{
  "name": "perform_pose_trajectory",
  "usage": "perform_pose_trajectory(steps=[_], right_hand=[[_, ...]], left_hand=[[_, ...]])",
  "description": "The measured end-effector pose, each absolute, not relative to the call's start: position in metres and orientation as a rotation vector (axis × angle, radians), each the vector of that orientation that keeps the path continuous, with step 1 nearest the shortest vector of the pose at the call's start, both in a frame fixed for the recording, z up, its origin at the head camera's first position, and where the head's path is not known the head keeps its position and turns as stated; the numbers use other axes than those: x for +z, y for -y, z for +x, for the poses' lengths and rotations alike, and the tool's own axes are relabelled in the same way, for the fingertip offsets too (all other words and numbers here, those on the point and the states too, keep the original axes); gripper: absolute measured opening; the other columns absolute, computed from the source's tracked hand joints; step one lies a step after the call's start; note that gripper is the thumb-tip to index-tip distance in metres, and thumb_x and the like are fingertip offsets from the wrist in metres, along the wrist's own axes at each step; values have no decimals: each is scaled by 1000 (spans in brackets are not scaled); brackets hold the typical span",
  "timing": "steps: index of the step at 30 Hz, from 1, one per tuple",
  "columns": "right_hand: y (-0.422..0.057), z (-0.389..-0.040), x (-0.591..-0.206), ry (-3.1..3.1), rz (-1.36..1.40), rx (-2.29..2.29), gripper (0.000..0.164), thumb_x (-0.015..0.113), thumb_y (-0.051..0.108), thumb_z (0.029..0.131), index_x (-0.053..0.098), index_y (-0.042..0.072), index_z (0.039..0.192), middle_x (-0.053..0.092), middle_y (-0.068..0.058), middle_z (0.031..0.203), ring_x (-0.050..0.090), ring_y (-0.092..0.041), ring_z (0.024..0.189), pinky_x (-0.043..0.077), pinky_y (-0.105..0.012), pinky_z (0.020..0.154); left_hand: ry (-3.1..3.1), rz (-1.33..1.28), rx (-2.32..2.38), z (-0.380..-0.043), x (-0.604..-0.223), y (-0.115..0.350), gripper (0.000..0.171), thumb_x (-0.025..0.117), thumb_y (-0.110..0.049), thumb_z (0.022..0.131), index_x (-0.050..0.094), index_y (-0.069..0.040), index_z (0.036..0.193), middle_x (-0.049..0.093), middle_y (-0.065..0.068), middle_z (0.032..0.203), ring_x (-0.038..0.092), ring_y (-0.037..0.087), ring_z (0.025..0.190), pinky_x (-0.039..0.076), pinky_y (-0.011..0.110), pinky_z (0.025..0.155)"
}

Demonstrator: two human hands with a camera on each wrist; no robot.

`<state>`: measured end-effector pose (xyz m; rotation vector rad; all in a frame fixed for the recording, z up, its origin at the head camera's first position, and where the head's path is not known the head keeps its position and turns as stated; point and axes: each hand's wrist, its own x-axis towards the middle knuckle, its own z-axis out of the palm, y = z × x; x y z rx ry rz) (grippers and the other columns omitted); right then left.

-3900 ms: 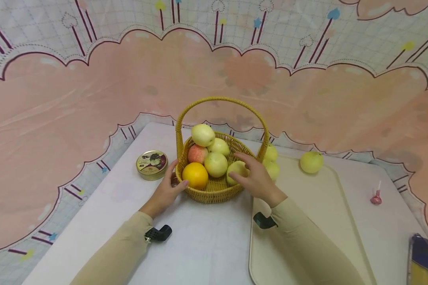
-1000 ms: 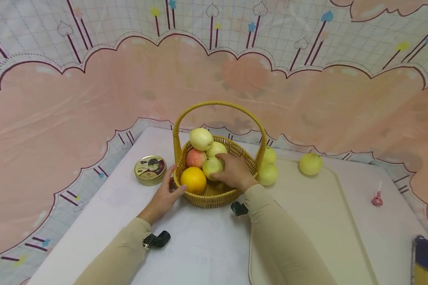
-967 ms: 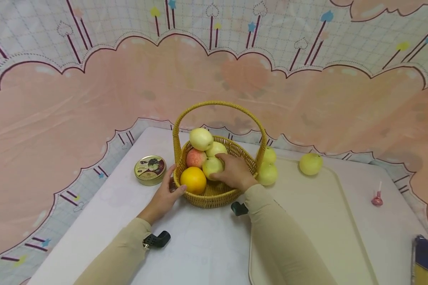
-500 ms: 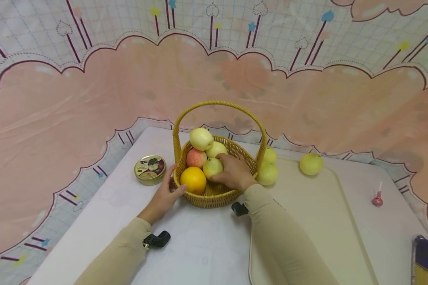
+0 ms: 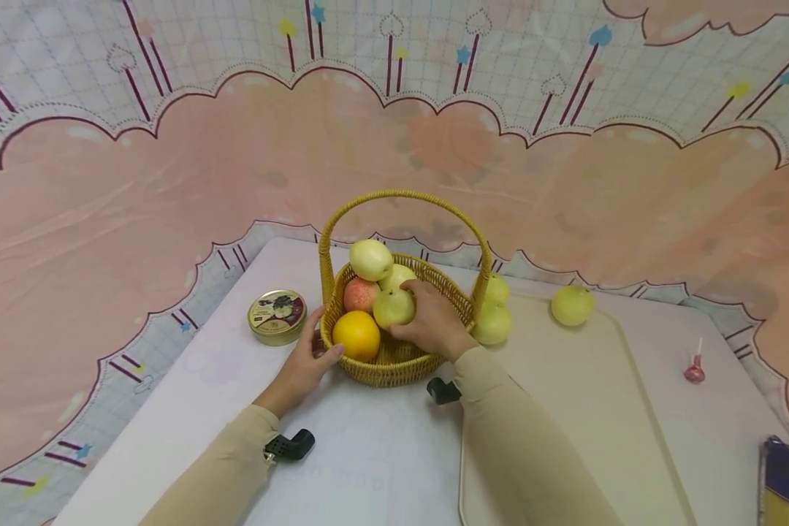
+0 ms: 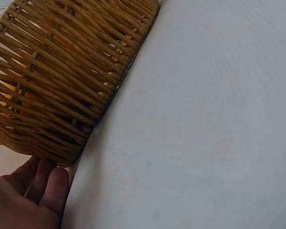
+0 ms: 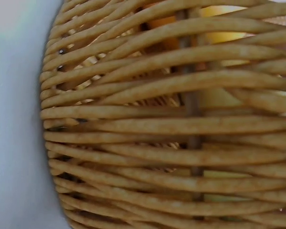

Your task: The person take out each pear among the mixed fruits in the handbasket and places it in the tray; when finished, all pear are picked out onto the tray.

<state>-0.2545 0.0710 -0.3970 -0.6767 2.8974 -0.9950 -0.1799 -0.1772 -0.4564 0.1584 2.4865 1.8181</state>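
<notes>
While the left hand (image 5: 302, 365) grips the left end of the basket (image 5: 388, 374), the right hand (image 5: 434, 321) pinches a pale green fruit (image 5: 391, 311) within its rim.
The right thumb and fingers grasp the fruit from the right, beside the orange (image 5: 356, 339); nearly round, it has no clear long axis, its dimple facing up. The upright basket's long axis runs left to right, as does its arched handle (image 5: 404, 193); the left fingers bend against its outer wall.

Room over the front basket rim (image 5: 386, 371), handle (image 5: 404, 194) overhead, green fruits (image 5: 493, 324) perhaps against its right side
</notes>
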Motion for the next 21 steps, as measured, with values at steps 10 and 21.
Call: perform_pose_trajectory(steps=[10, 21], right_hand=[[-84, -248, -387, -2856, -819, -1253, 72, 83, 22, 78, 47, -3, 135, 52, -18, 129, 52, -31, 112, 45, -45, 97], [-104, -221, -362, -2751, -859, -1398, 71, 83, 16, 78, 47, 2, 138, 48, -16, 135, 51, -29, 115, 48, -45, 97]], left_hand=[[-2501, 174, 1815, -180, -458, 178, 79, 60, -24, 100, 10, -17, 161, 39, 31, 146, 46, 40, 125, 35, 53, 106], [-2500, 161, 1813, -180, -458, 177, 78, 59, -24, 101, 9, -19, 161, 38, 30, 147, 44, 40, 126, 35, 54, 106]])
